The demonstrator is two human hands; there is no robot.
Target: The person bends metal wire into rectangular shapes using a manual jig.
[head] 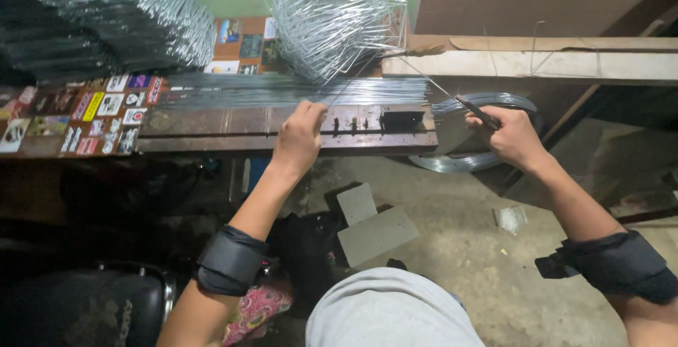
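Left hand point(300, 139): reaching forward to the front edge of the bench point(212, 132), fingers curled down and pressing on the near ends of the straight wires point(282, 89); whether the grip is closing around any one wire, I cannot tell.
Right hand point(512, 135): hovering off the right end of the bench, its grip clamping together on a dark-handled tool point(479, 112) that is pointing up and to the left.
Straight wires: lying flat in a long bundle across the bench, running left to right, just behind the left hand.
Jig block point(402, 117): a dark metal bracket sitting on the bench edge between the two hands, with small upright pins showing beside it.
Thin wire point(424, 75): a single strand is running diagonally from behind the bench down toward the tool.
Wire coil point(487, 132): a round coil of silvery wire is hanging off the right end of the bench, partly hidden behind the right hand.
Bent wire stack point(332, 19): crowding the back of the bench, standing right behind the bundle.
Packed wire pieces point(162, 19): lying heaped at back left under clear wrap.
Stickers point(106, 114): covering the bench's left part.
Grey plates point(371, 223): lying on the floor below, between the arms.
Arm bands point(229, 259): dark bands are wrapping both forearms.
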